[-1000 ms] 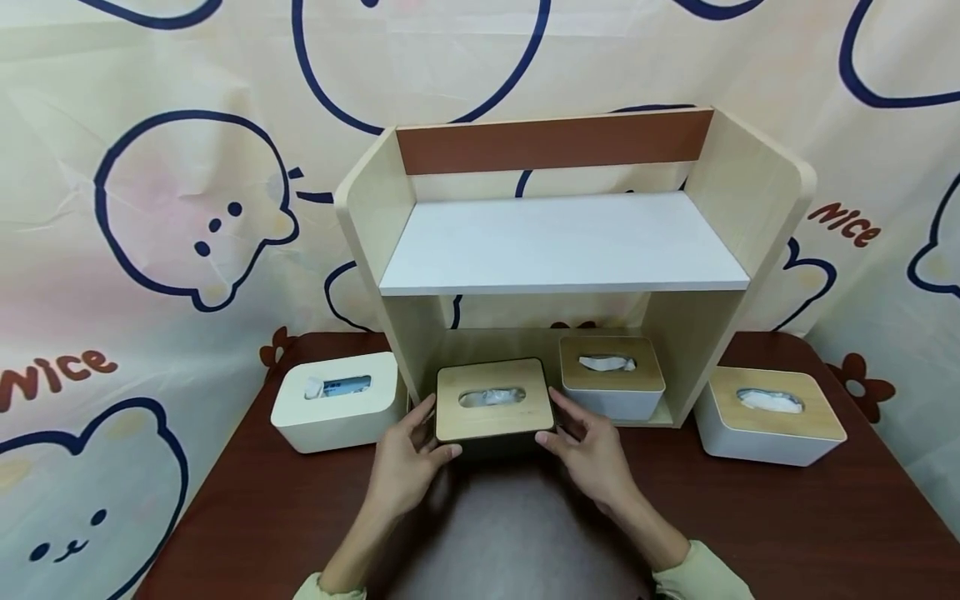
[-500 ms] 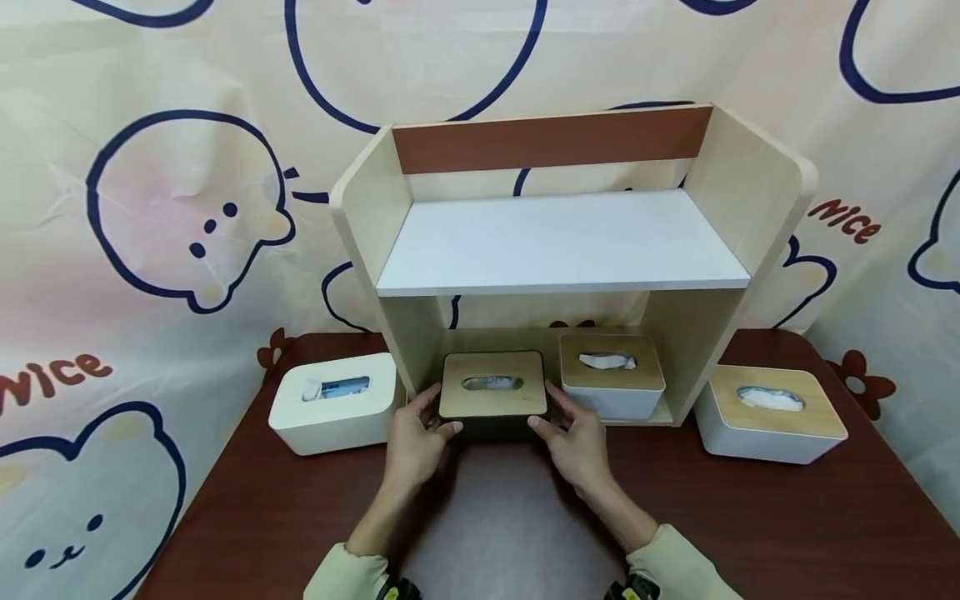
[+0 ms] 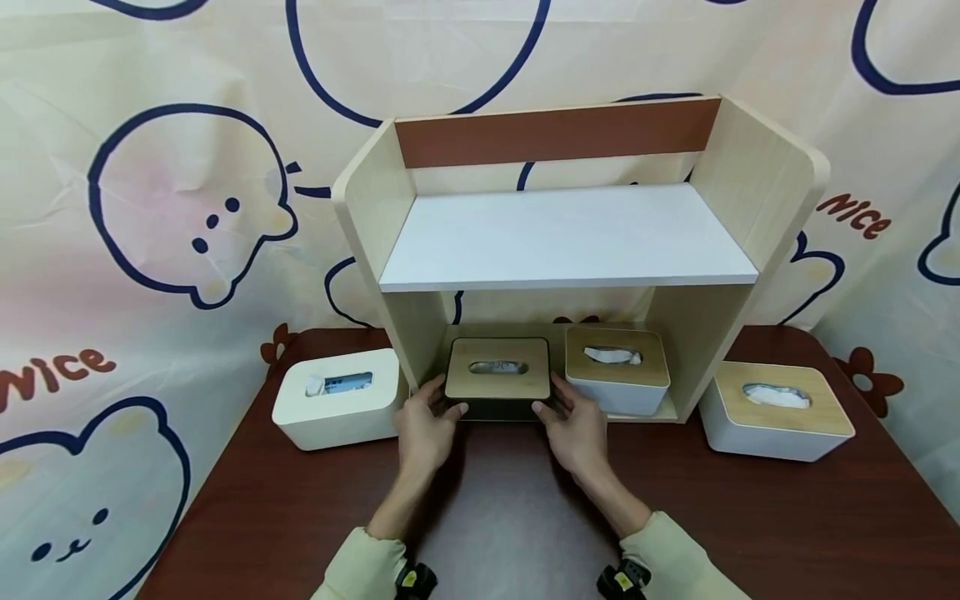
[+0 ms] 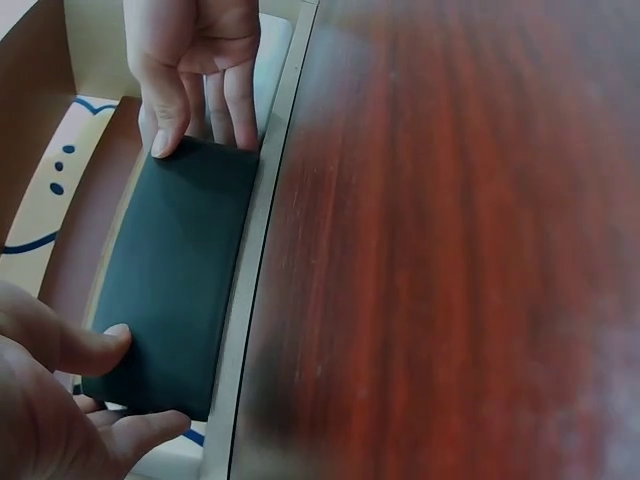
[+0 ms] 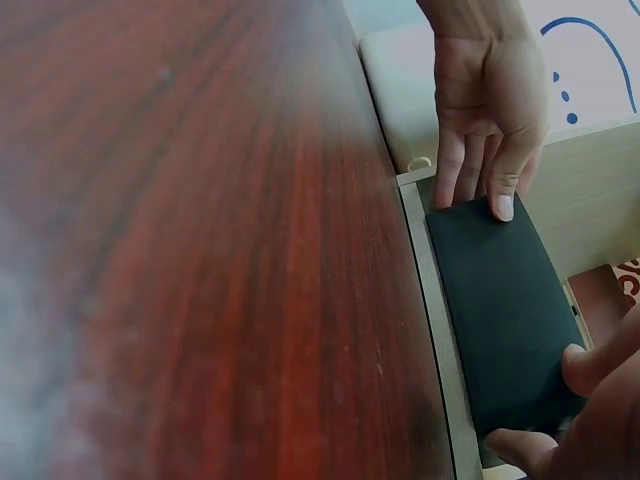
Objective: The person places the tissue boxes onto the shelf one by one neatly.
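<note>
A black tissue box [image 3: 498, 387] with a light wood lid sits in the lower compartment of a small desk shelf [image 3: 386, 350], at its left side. My left hand [image 3: 426, 429] grips its left end, thumb on the black front face and fingers round the side. At the opposite end, my right hand [image 3: 576, 432] holds it the same way. Both wrist views show the dark front [image 4: 175, 280] lying just inside the shelf's bottom edge. To its right in the same compartment stands a white tissue box [image 3: 617, 392] with a wood lid.
Left of the shelf stands an all-white tissue box [image 3: 337, 404]. Another white tissue box with a wood lid [image 3: 776, 417] is outside the shelf on the right. All rest on a dark reddish-brown table [image 3: 735, 517]. A white upper shelf board [image 3: 570, 237] spans overhead, before a printed cloth backdrop.
Both hands have moved forward with the black tissue box, from the shelf's front edge deeper into the lower compartment. The other tissue boxes have stayed in place.
</note>
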`<state>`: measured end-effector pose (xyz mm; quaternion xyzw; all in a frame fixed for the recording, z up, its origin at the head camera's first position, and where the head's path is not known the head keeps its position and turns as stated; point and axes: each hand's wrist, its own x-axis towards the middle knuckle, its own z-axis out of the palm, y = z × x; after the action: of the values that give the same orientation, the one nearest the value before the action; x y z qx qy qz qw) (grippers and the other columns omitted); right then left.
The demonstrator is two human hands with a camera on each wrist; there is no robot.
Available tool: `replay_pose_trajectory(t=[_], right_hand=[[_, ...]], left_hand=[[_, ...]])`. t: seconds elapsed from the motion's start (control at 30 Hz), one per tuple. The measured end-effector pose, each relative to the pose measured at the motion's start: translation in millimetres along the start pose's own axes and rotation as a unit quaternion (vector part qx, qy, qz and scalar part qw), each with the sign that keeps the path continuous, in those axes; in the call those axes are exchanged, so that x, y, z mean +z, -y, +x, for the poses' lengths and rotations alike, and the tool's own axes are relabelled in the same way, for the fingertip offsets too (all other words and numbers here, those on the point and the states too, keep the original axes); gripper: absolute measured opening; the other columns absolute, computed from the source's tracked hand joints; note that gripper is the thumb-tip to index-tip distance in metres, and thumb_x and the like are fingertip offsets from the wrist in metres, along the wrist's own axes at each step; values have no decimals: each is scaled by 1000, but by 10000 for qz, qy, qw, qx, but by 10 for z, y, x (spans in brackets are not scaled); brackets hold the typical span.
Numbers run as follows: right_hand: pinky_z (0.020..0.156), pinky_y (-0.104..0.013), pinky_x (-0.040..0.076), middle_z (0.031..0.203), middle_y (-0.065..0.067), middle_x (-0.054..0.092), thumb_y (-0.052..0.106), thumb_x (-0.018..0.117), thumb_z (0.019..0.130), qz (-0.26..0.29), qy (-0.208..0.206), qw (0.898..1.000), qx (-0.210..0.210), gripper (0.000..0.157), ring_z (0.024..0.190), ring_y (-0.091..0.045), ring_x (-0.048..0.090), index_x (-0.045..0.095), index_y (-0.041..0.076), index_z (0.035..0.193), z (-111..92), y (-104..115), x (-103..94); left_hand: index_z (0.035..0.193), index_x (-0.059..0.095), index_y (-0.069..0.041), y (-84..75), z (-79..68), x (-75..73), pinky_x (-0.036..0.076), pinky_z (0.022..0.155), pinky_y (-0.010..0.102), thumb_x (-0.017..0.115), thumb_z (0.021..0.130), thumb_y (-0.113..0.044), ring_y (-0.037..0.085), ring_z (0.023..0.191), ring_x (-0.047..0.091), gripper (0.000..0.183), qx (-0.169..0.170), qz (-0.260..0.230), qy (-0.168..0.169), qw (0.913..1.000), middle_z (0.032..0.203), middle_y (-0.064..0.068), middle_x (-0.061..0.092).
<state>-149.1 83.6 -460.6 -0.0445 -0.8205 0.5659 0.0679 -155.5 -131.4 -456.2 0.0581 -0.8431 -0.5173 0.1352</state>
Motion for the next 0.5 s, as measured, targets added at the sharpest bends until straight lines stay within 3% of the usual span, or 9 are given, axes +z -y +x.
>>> replay_pose_trajectory(t=[0.2, 0.5], right_hand=[[107, -52, 58, 152, -21, 62, 14, 77, 100, 75, -187, 9998, 5, 60, 138, -37, 64, 57, 8, 156, 42, -6, 37], [109, -50, 57, 152, -22, 61, 13, 77, 100, 176, -88, 9998, 31, 60, 139, -37, 62, 56, 8, 156, 71, -19, 32]], left_hand=[[146, 63, 3, 0, 31, 23, 62, 100, 51, 83, 92, -3, 40, 127, 71, 58, -17, 91, -47, 9999, 138, 26, 71], [148, 61, 3, -14, 38, 0, 61, 101, 52, 82, 94, -6, 40, 130, 69, 59, -80, 190, 69, 9998, 140, 26, 69]])
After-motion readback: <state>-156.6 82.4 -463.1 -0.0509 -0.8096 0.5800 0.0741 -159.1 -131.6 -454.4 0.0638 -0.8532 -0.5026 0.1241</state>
